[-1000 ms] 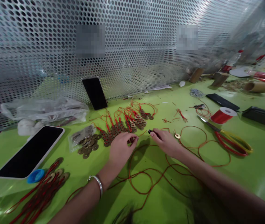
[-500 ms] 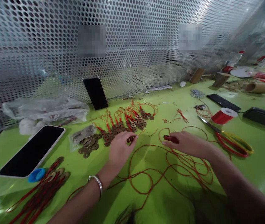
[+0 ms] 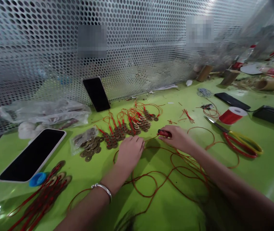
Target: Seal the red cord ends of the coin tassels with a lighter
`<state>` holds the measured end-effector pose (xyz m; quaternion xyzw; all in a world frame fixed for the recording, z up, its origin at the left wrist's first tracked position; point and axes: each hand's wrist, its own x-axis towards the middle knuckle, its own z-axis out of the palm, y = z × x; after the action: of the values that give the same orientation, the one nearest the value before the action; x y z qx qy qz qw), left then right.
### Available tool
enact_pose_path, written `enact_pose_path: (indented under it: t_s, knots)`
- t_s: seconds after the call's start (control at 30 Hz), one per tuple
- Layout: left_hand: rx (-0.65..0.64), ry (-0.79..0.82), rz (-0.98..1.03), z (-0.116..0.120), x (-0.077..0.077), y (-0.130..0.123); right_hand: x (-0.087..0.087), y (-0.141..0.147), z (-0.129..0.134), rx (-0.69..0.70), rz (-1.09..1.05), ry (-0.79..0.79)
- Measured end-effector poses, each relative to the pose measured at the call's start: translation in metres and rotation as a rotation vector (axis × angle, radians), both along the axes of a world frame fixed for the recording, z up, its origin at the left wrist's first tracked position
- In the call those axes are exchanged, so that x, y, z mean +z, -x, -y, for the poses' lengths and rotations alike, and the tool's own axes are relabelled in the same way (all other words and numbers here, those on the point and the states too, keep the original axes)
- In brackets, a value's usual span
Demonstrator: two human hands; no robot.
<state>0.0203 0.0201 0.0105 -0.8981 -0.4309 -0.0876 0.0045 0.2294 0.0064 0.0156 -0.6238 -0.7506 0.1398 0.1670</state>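
Observation:
My left hand point(image 3: 130, 150), with a silver bangle point(image 3: 103, 190) at the wrist, is closed in a pinch on a thin red cord. The cord's short end sticks out to the right, toward a red lighter point(image 3: 165, 133). My right hand point(image 3: 176, 138) is wrapped round that lighter, its dark top pointing left; I see no flame. Loops of the red cord point(image 3: 154, 192) spread over the green table below both hands. Just beyond my left hand lie bundles of brass coins point(image 3: 119, 132) tied with red cord, beside loose coins point(image 3: 92, 149) and a small plastic bag.
Scissors point(image 3: 235, 139) with red and yellow handles lie at the right by a red thread spool point(image 3: 232, 116). A phone point(image 3: 33, 155) lies left, another phone point(image 3: 96, 93) leans on the perforated metal panel point(image 3: 137, 41). Strung coins point(image 3: 47, 192) and a blue cap point(image 3: 37, 179) sit front left.
My right hand has moved left with the lighter, bringing its top close to the cord end. My left hand has turned slightly and still pinches the cord.

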Motion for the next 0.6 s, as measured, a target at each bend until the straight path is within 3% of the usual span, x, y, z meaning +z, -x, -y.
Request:
enact_pose_path:
  t_s: [0.6]
  knots:
    - [-0.061, -0.037, -0.156, 0.002, 0.0, -0.01, -0.013, 0.003, -0.006, -0.046, 0.0, 0.02]
